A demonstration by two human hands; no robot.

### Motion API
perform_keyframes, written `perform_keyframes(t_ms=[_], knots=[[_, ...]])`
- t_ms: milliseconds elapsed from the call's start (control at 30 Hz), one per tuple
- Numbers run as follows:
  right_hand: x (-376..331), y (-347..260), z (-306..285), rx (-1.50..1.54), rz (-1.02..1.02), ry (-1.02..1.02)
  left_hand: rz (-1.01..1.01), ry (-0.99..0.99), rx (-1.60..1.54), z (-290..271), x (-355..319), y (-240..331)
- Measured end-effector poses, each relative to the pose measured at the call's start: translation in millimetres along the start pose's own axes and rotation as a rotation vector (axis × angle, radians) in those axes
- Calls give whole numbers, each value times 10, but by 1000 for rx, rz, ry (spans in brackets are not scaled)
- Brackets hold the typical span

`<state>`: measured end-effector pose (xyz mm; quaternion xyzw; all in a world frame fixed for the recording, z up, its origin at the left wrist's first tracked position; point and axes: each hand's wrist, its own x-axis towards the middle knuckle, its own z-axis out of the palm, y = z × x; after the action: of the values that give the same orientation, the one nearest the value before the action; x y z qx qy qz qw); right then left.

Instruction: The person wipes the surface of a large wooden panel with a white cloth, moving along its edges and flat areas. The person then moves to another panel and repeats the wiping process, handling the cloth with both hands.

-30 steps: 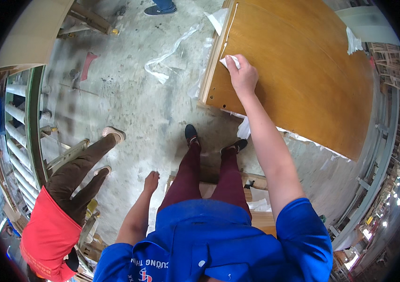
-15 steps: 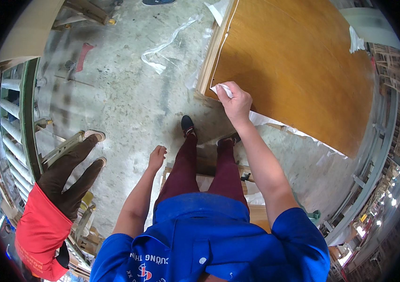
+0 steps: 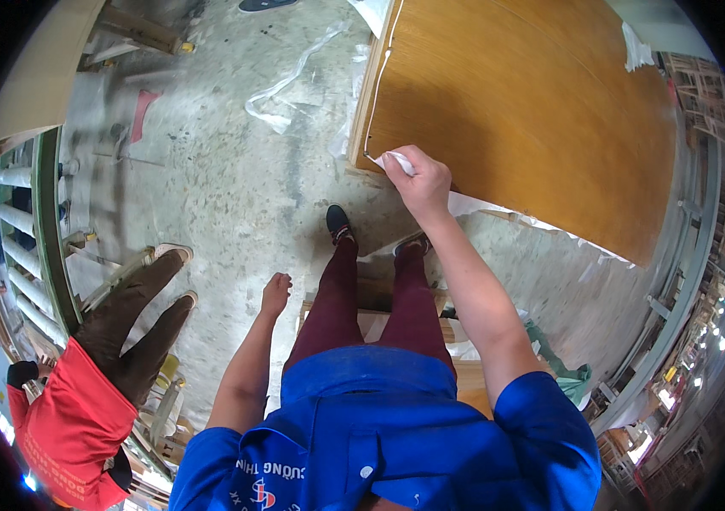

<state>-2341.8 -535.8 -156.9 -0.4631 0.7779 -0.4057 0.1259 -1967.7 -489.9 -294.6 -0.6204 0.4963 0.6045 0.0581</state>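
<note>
A large orange-brown wooden panel [image 3: 533,111] lies flat ahead of me. My right hand [image 3: 418,179] is at its near left corner, closed on a white strip of film [image 3: 396,160] that runs along the panel's left edge. My left hand [image 3: 275,294] hangs by my left thigh, fingers loosely apart, holding nothing. My dark shoes [image 3: 338,223] stand on the concrete just short of the panel.
A person in a red shirt and brown trousers [image 3: 115,341] stands at my left beside a green rack [image 3: 34,221]. Peeled white film [image 3: 281,89] lies on the concrete floor. Wooden boards [image 3: 137,30] lie at the far left; shelving lines the right.
My right hand has drawn the white strip back along the panel's left edge, from its far part to the near corner. My left hand rose slightly.
</note>
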Motion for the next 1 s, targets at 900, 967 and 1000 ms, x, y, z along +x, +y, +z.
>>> perform_keyframes(t_ms=[900, 967, 1000], knots=[[-379, 538, -702, -14, 80, 178, 24, -59, 133, 313, 55, 582], [-448, 673, -858, -18, 98, 216, 146, -96, 302, 477, 25, 783], [-492, 746, -944, -30, 106, 237, 208, -113, 384, 566, 1, 911]])
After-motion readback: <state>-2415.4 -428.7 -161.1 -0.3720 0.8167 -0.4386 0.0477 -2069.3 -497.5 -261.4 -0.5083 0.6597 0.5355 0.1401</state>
